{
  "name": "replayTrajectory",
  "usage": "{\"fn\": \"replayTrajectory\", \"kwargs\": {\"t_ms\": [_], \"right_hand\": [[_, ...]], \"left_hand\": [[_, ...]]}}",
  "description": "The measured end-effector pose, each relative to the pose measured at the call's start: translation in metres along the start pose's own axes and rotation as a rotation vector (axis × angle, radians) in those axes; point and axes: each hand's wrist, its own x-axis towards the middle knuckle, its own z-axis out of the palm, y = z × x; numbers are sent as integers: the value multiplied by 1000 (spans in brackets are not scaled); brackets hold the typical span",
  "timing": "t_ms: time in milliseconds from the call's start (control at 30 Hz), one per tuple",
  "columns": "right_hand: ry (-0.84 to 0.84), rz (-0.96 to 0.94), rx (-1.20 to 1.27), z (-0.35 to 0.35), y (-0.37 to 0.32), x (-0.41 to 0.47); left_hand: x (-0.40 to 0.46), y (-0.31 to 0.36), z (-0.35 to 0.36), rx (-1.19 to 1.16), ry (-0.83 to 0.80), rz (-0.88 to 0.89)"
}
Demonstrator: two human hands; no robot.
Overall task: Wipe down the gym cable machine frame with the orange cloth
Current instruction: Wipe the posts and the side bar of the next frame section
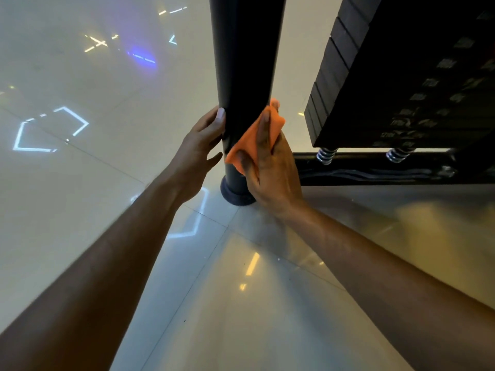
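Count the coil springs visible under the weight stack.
2: one spring beneath the weight stack's left end, another spring further right. More may be hidden beyond.

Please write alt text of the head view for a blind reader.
The right hand presses an orange cloth against the black upright post near its foot, while the left hand touches the post's other side. A weight stack stands right.
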Motion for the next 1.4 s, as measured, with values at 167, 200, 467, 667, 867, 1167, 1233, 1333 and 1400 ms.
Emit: {"fn": "replayTrajectory", "kwargs": {"t_ms": [167,200,467,667,867,1167,1233,1333,1400], "right_hand": [[-150,3,-86,20,29,-33],[-123,61,-34,22,21,-30],[-51,90,-73,36,19,-26],[-82,79,-128,39,29,-36],[-64,130,-178,39,26,-33],[-15,287,-136,51,14,-36],[-36,270,-164,50,19,-37],[-102,100,-281,40,40,-43],[-92,87,-272,35,40,-44]], "left_hand": [[3,-15,2,-14,23,-10],[4,-17,1,-16,23,-18],[11,-34,-1,-22,16,-45],[13,-43,0,-30,13,-48],[14,-42,2,-34,20,-37],[15,-44,4,-36,32,-34],[15,-44,4,-32,32,-34],[16,-45,3,-30,32,-26],[16,-46,3,-26,28,-25]]}}
